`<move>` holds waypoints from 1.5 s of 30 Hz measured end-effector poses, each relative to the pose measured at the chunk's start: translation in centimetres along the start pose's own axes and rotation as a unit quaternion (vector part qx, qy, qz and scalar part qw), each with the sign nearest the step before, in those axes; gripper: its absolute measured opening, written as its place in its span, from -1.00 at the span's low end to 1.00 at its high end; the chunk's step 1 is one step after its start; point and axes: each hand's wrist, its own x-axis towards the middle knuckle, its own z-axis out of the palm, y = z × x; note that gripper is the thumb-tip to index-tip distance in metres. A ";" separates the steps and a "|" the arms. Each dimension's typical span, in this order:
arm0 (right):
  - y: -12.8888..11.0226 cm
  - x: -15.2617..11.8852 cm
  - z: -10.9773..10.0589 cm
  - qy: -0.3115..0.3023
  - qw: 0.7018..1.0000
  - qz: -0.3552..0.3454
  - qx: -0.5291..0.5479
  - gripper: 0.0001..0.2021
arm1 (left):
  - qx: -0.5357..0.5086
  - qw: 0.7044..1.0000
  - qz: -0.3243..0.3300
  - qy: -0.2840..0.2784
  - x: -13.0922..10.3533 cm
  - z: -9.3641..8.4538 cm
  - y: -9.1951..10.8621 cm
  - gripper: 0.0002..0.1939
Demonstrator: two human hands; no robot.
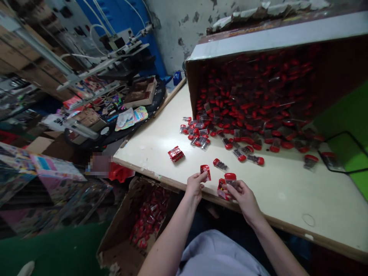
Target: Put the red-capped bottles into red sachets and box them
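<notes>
My left hand (195, 186) pinches a small red printed card (205, 171) between thumb and fingers, just above the table's front edge. In my right hand (245, 200) is a small clear container with a red cap (230, 177), its lower part covered by my fingers. Right beside that container, more red printed cards (221, 187) show at the table edge; whether my right fingers touch them I cannot tell. A similar capped container with dark contents (220, 165) lies between and beyond my hands. To the left sits a stack of red cards (175, 153).
A large carton (247, 48) lies on its side, spilling many red-capped containers (244, 107) onto the white table (287, 203). Below the front edge stands an open carton (115, 234) holding red pieces (151, 214). A machine with a black round table (115, 134) is at left. A rubber band (308, 219) lies right.
</notes>
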 end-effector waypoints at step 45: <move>-2.6 -1.6 4.0 -0.075 0.993 -0.058 -0.068 -0.73 | -0.109 0.980 -0.006 -0.166 -4.8 1.6 2.9 -0.73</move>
